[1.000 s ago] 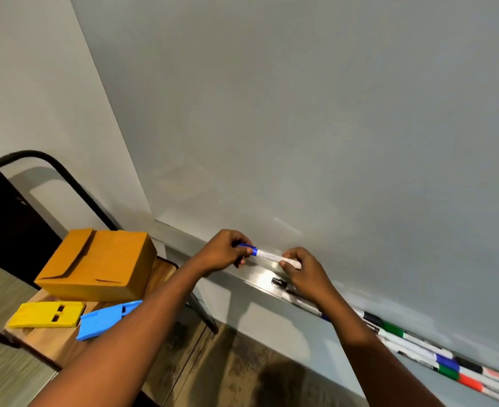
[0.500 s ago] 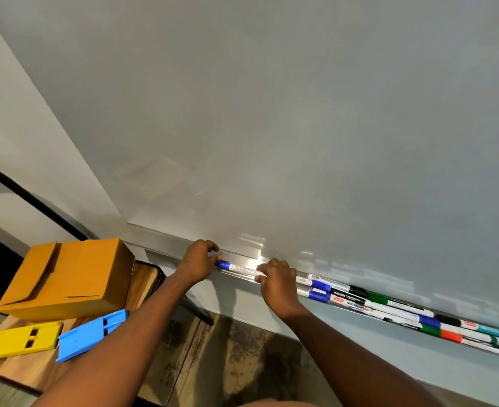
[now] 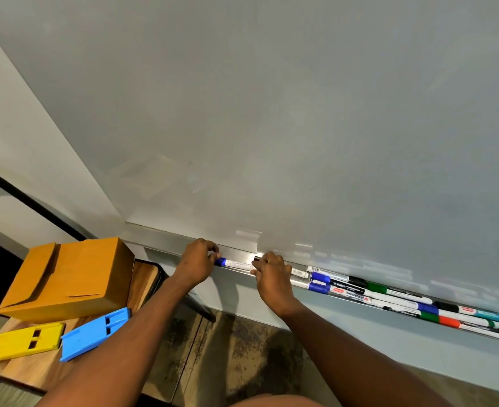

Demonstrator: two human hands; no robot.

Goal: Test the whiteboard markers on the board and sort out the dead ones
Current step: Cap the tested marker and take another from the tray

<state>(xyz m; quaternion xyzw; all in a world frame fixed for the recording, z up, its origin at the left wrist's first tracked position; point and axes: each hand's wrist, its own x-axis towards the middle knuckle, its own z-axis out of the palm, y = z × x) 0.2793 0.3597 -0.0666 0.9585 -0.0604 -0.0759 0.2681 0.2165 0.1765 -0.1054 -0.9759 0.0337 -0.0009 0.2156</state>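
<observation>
Head view: left hand (image 3: 196, 264), right hand (image 3: 271, 277) pinched on blue marker (image 3: 236, 263); now on tray (image 3: 239, 256)

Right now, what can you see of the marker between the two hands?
The blue-capped marker has a slim white barrel with fine print, plastic by its look, cap on. It lies along the metal tray under the whiteboard, cap end leftward. The left hand pinches the cap; the right hand pinches the other end.

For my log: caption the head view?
Left hand and right hand hold a blue-capped white marker at the metal whiteboard tray beside other markers.
</observation>
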